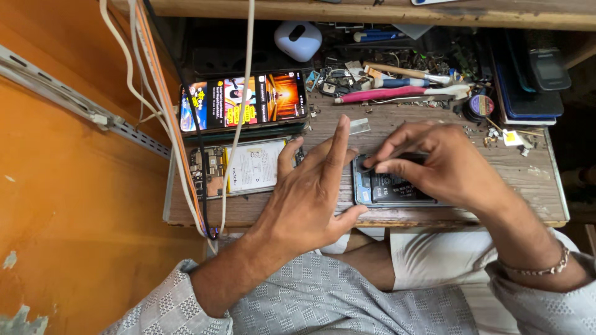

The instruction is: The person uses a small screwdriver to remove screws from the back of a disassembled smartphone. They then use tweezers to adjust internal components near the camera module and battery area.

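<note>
A: Grip first. What's in your right hand (444, 164)?

B: Fingertips pinched together over the top edge of the open phone (388, 186). Something thin and dark seems to sit in the pinch, too small to name. So: closed on a small tool or part, can't tell which.

A: Left hand (310, 192)?

B: Holds nothing. Fingers spread apart, index pointing up and away, thumb and heel of the hand braced at the phone's left edge by the front of the bench (528, 177).

A: Where's the phone?

B: Flat on the bench, near the front edge, between my two hands, back cover off, battery and board showing.

A: How far along?

B: My read: the back is already off and I'm working inside at the top end. Battery looks to be in its place. Nothing looks closed up yet, so the inside work and reassembly are left.

A: Counts?

B: Phones on the bench: three that I can be sure of. The one under my hands, a second opened phone (239, 169) with a white battery to the left, and a lit phone (245, 100) just behind that one, screen showing colourful video tiles. One keypad phone (549, 67) sits back right on a dark stack. One white earbud case (298, 40) at the back. One pink-handled tool (388, 94), with at least two more handles just behind it. One solder spool (481, 105). White cables (239, 124) hang down on the left, at least three. Loose screws and scrap at the back, uncountable.
</note>
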